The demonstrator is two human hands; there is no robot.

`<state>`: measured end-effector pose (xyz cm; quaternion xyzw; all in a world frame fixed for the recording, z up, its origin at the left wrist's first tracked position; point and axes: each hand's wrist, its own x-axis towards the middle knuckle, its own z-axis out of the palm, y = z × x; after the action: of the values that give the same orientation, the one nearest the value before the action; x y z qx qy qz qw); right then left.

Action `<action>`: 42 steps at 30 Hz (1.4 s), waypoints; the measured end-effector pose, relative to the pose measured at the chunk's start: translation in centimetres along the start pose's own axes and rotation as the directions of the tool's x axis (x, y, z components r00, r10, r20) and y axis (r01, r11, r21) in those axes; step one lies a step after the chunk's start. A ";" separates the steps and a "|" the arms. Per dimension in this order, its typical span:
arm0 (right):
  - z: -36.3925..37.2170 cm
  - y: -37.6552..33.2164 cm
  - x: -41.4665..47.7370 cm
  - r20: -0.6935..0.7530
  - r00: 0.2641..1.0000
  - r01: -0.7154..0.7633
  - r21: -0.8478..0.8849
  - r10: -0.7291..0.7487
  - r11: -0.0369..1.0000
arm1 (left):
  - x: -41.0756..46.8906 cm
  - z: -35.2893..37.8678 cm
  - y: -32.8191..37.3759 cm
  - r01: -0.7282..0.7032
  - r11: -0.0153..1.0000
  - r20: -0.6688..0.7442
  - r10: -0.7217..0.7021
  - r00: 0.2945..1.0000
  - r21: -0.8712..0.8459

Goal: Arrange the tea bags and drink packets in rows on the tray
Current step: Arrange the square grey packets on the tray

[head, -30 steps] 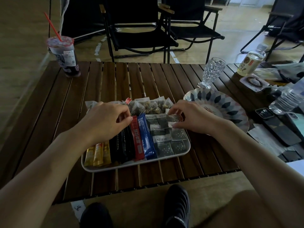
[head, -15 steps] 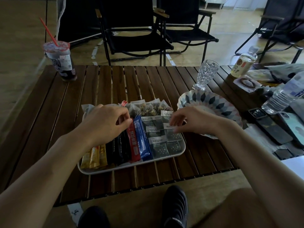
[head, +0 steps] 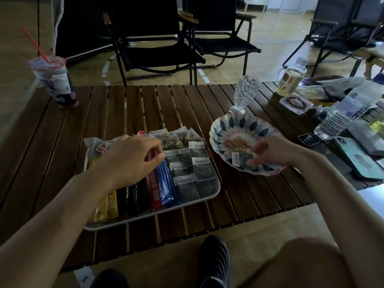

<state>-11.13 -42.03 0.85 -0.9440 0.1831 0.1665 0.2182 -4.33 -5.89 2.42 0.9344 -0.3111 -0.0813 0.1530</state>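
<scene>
dark foil sachet [head: 243, 161] pinched in right hand [head: 274, 151] grip over scalloped plate [head: 239, 121], left hand [head: 131, 156] curled above tray [head: 149, 214], grip unclear

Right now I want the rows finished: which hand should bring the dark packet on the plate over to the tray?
Right hand: its fingers pinch the dark packet on the plate. The left hand sits over the tray, farther from it.

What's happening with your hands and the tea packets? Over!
Left hand at the stick packets on the tray, grip unclear. Right hand pinching a dark tea packet over the patterned plate. Nothing standing between plate and tray.
</scene>
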 end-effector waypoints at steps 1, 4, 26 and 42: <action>0.1 -0.3 0.1 0.020 1.000 0.003 -0.007 -0.003 1.000 | 0.0 0.0 -0.1 0.005 1.000 -0.003 -0.005 1.000 0.003; 0.7 -1.2 0.8 0.036 0.999 0.033 -0.077 -0.030 0.996 | 0.1 0.0 -0.3 0.016 1.000 -0.008 -0.015 1.000 0.007; 2.2 -9.6 -2.2 0.039 0.951 0.291 0.217 -0.307 0.932 | -1.7 -1.1 -1.8 0.052 0.999 -0.001 -0.052 0.999 -0.017; 5.7 -12.3 -0.1 0.089 0.972 0.181 0.297 -0.216 0.937 | -2.0 -1.3 -2.8 0.047 0.998 -0.033 -0.048 0.998 -0.031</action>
<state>-7.39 -28.99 0.35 -0.9043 0.0954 0.1716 0.3791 -3.99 -2.22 2.79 0.9404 -0.2849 -0.0740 0.1705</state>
